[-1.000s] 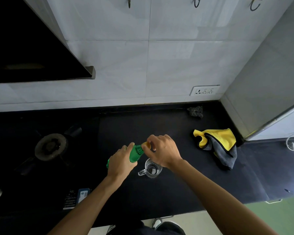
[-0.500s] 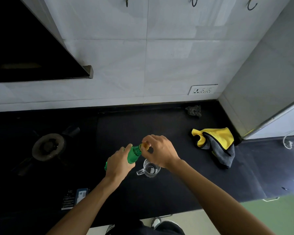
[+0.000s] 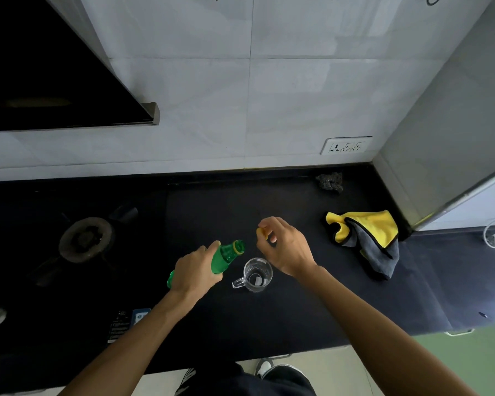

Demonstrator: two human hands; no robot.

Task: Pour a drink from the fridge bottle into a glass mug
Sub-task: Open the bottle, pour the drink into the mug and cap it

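Head view | one bottle | one cap | one mug

Our left hand hides most of the green bottle; our right fingers cover most of the yellow cap. Wall hooks are cropped at top.
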